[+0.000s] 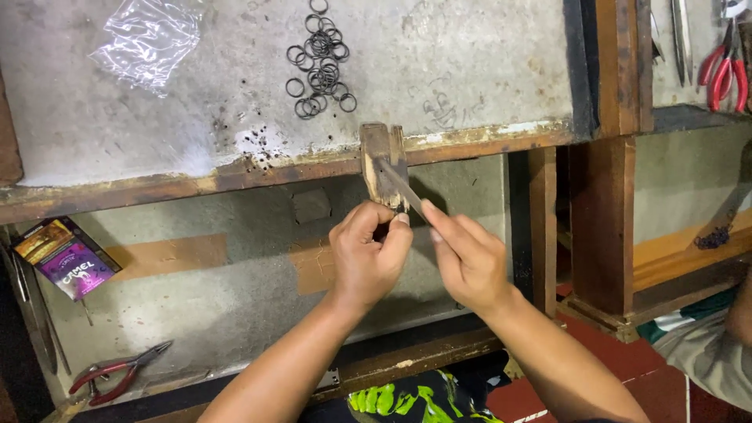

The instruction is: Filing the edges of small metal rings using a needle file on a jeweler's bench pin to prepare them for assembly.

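Gripping thin file [401, 188] in right hand [470, 262]; left hand [366, 254] pinched at wooden peg [383, 164]; rings [319, 59] behind.

Two hands are seen at the centre of the frame, the left hand [365, 257] and the right hand [468, 260]. One thin file [401, 187] and one wooden peg [382, 163] are counted above them. Two pairs of red-handled pliers are counted: one pair [117, 373] at lower left, another pair [724, 69] at upper right. One clear plastic bag [147, 37] lies upper left, one small purple box [66, 257] at left. The dark rings [319, 59] at top centre, roughly two dozen, overlap too much for an exact count.
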